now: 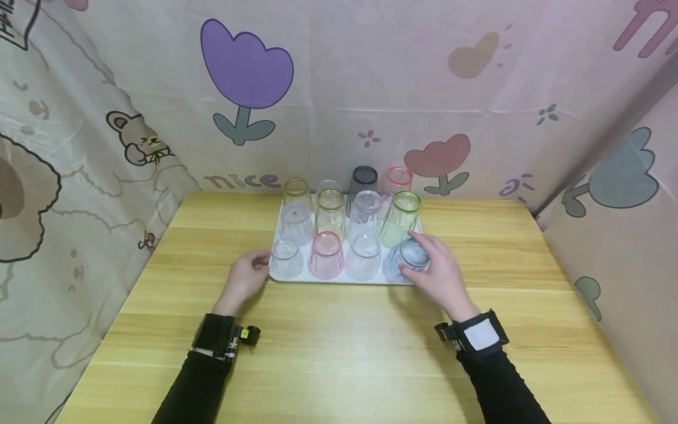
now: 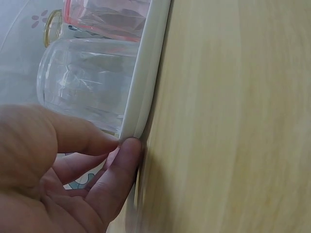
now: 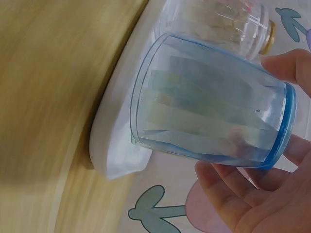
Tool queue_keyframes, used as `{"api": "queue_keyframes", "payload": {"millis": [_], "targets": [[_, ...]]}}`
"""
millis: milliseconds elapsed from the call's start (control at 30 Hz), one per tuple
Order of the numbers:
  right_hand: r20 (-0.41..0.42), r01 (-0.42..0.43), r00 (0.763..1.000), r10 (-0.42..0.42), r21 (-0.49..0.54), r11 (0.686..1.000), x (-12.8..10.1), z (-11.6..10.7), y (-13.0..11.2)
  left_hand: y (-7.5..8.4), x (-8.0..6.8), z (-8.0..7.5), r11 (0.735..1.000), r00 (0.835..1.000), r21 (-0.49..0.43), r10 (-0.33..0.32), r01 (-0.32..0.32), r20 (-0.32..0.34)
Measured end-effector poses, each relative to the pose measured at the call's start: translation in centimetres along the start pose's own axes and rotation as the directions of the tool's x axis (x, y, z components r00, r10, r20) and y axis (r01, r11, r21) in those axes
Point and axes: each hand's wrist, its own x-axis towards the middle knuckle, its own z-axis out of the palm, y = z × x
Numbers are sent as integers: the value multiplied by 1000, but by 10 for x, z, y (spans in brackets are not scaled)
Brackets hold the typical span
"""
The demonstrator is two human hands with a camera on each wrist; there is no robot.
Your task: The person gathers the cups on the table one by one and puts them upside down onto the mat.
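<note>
A white tray near the back of the table carries several clear and tinted glasses with their narrower ends up. At its front left corner my left hand pinches the edge between thumb and fingers, beside a clear glass. My right hand grips a blue glass around its narrow, thick-bottomed end, thumb on one side and fingers on the other. The blue glass is at the tray's front right corner, its wide end close over the tray. Behind it stands a green glass.
A pink glass and another clear glass fill the middle of the front row. Farther back are a dark glass and a red-tinted glass. A printed cloth hangs right behind the wooden table.
</note>
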Motion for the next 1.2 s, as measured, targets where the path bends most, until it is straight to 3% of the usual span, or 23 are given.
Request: {"api": "queue_keyframes", "payload": {"millis": [600,1000,1200], "targets": [[65,-45,997,47,-39,998,1,9,3,3,-2,5,1000,1000,-7,12,-12,-8],[94,-71,993,74,-35,997,1,16,10,-4,2,6,1000,1000,-15,16,-16,-11],[67,-62,996,63,-18,998,0,13,12,-7,2,3,996,998,76,57,-56,-5]]}}
